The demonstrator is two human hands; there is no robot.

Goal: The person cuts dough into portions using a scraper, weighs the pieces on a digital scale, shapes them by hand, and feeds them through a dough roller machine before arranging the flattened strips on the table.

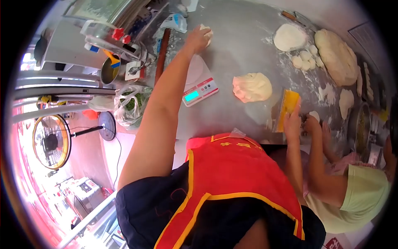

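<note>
My left hand (196, 40) reaches to the far side of the kitchen scale (201, 89), its fingers closed on a small piece of dough (206, 30). The scale's display glows blue-green, and my forearm partly covers its round white pan. My right hand (292, 121) grips a dough scraper (290, 103) with a yellow handle, its blade edge near the metal table. Between the scale and the scraper lies a larger lump of dough (253, 86) with a rough, uneven left side.
A co-worker's hands (314, 124) handle dough at right. Beyond lie a big dough mass (336, 56), a round dough piece (290, 37) and several small dough balls (304, 60). A rolling pin (163, 54) and a bag of greens (132, 103) are at left.
</note>
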